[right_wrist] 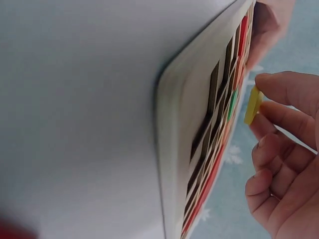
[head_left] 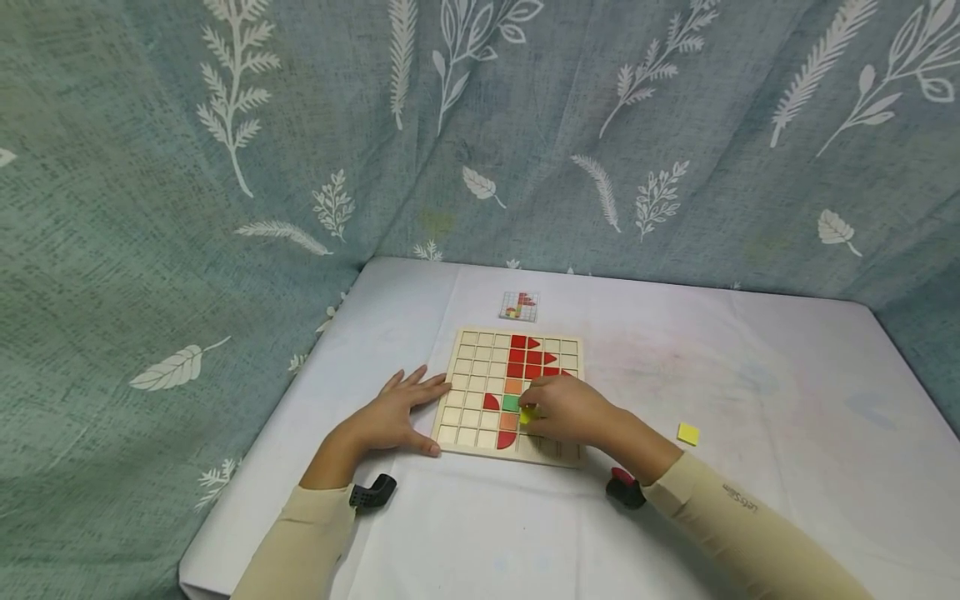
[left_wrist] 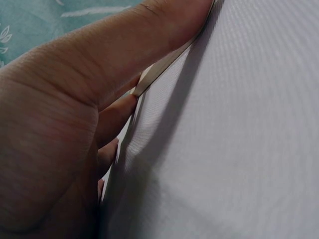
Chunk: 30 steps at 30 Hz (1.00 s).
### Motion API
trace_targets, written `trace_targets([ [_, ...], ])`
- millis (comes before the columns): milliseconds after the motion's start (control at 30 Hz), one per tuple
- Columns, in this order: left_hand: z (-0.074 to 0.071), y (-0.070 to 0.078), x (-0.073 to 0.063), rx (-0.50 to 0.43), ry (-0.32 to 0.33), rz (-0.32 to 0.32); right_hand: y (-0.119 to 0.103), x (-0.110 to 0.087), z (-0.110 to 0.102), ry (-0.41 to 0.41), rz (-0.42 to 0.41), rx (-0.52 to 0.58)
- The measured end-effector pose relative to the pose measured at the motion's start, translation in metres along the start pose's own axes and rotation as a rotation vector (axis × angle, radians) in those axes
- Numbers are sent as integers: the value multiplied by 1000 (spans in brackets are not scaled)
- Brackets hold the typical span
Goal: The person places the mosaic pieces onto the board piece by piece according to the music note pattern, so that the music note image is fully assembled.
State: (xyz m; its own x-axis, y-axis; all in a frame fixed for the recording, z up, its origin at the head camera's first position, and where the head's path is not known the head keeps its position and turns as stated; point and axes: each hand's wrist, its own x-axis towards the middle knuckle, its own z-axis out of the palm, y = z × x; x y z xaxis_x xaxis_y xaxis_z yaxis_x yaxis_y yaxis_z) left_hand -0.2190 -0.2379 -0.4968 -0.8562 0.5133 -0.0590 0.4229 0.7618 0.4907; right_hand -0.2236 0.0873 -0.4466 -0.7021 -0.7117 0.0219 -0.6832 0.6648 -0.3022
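A wooden grid board (head_left: 462,383) lies on the table. My left hand (head_left: 390,417) spreads its fingers along the board's left edge, thumb at the near corner. Between thumb and fingers, my right hand (head_left: 573,408) pinches a yellow square tile (right_wrist: 253,105), held close over the board's cells in the right wrist view. Beside it sit a green tile (head_left: 510,403) and an orange tile (head_left: 507,422). Red square and triangular pieces (head_left: 517,371) fill cells in the far rows. Two red rounded pieces, one a quarter circle (head_left: 491,402), lie nearer. The right hand covers part of the board.
Behind the board lies a small printed card (head_left: 519,307) with a coloured grid pattern. Another yellow tile (head_left: 687,433) rests on the white tablecloth (head_left: 750,375) to the right. A leaf-patterned curtain (head_left: 525,167) hangs along the table's far side.
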Motion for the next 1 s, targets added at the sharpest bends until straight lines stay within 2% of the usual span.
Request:
trace_targets([
  [200, 1, -1, -2, 4, -5, -7, -11, 11, 7, 0, -48, 14],
  [400, 4, -4, -2, 25, -22, -36, -20, 24, 12, -28, -27, 26],
  [833, 2, -3, -2, 40, -30, -7, -32, 41, 19, -46, -29, -33],
  [1000, 1, -2, -2, 42, -28, -19, -34, 43, 20, -45, -29, -40],
])
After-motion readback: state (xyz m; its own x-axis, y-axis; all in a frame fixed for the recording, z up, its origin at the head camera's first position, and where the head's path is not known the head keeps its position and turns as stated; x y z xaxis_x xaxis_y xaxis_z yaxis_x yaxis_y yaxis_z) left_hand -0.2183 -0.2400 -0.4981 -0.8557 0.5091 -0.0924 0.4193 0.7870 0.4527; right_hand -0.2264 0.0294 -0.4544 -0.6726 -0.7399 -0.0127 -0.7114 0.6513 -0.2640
